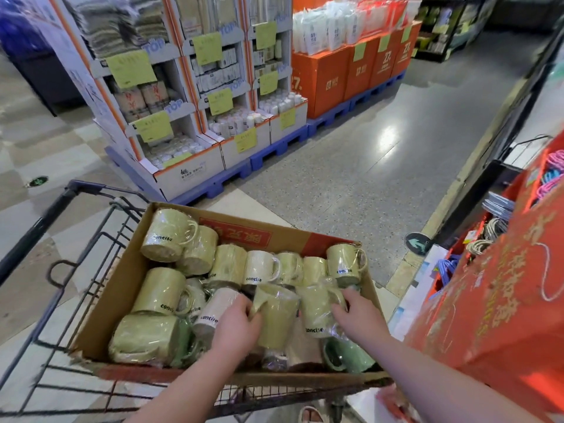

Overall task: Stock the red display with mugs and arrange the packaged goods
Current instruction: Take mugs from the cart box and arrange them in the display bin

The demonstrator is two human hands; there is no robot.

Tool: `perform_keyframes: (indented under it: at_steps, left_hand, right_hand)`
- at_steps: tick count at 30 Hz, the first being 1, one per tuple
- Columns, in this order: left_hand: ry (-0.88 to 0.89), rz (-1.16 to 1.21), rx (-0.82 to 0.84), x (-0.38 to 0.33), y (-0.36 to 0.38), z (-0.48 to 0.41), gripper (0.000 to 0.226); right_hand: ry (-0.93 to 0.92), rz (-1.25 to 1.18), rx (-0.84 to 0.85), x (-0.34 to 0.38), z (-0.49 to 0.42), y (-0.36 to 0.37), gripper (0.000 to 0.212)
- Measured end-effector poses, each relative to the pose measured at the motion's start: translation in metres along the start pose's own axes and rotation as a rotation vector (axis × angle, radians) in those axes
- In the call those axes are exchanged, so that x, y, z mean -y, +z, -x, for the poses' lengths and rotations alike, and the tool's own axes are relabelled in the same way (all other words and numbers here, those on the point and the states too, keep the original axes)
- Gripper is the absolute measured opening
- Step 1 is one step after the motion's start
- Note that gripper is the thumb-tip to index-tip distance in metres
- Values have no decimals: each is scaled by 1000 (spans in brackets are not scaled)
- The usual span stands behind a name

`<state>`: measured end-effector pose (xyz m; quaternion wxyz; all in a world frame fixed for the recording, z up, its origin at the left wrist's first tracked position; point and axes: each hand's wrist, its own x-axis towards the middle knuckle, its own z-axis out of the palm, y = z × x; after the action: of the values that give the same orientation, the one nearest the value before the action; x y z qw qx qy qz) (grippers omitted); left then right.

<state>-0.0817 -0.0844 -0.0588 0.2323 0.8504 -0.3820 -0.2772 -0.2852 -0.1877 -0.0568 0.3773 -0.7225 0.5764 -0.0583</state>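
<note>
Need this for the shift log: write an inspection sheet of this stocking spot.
Surface: cardboard box in a wire cart, on the shop floor.
Job's things: wrapped mugs jumbled in box; red display at right.
Clutter: twine coils, pink and blue loops in the display.
Grippers: left hand grips centre mug; right hand grips neighbouring mug.
Cables: nothing seen.
Surroundings: shelf displays, orange boxes on blue pallets.

Left hand [236, 326], right hand [361, 317] grasping wrapped mugs [276, 315], box [122, 288]
</note>
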Motion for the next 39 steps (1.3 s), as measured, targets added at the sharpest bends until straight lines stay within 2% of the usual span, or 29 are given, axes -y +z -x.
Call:
perform_keyframes:
  at_steps: [4,8,13,15,19,25,28,32,39]
  left_hand:
    - [44,81,7,1,-8,19,9]
    - [112,126,18,-2,-13,38,12]
    - [158,152,92,-10,-12,64,7]
    - [185,154,129,-12,-7,75,11]
    - [238,154,197,-17,5,93,4]
    - [335,149,272,-35,22,118,11]
    - [355,156,315,-45,34,128,2]
    - [373,176,378,-61,53,146,6]
    - [476,156,487,-108,108,193,8]
  right_hand:
    - [15,-17,-62,6,33,-4,32]
    - [14,2,-148,3,62,-7,9]
    - [81,-14,-247,-7,99,-6,12]
    - [116,-55,-273,-13,115,-5,8]
    - [184,-101,-367,-31,148,-2,21]
    - [274,-179,-444,-51,190,-8,20]
    - [317,-167,-468,-66,207,-16,21]
    - [364,-192,-515,-89,231,-26,20]
    - [468,-236,-594,-151,287,-52,20]
